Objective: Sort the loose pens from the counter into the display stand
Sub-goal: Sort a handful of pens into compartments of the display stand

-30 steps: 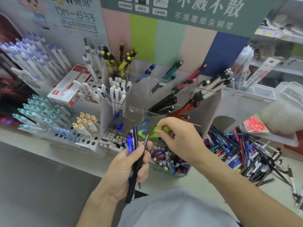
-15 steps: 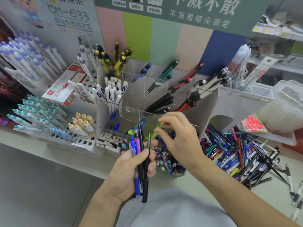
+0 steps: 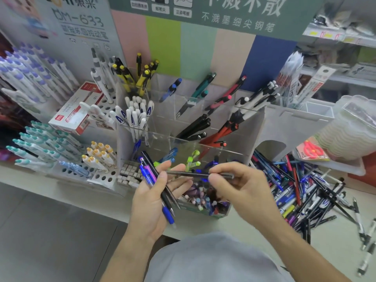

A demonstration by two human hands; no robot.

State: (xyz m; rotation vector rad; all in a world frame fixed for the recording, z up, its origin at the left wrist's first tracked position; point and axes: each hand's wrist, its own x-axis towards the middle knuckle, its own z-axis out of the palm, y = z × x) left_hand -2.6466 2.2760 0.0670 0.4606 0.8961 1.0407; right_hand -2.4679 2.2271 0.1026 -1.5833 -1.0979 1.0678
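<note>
- Left hand (image 3: 150, 202): gripping a bundle (image 3: 160, 188) of blue, pink and black pens, fingers curling round it
- Right hand (image 3: 238, 188): pinching a black pen (image 3: 198, 175), lying level between both hands
- Stand (image 3: 203, 129): sitting just beyond both hands
- Loose pens (image 3: 309, 192): lying heaped on the counter (image 3: 335, 247), right of the right hand

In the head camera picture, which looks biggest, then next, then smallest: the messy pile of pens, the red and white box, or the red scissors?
1. The pile of loose pens on the counter looks biggest by far.
2. The red and white box comes next.
3. The red scissors look smallest.
The box sits farther from the camera, so its look may be a bit unfair.
</note>
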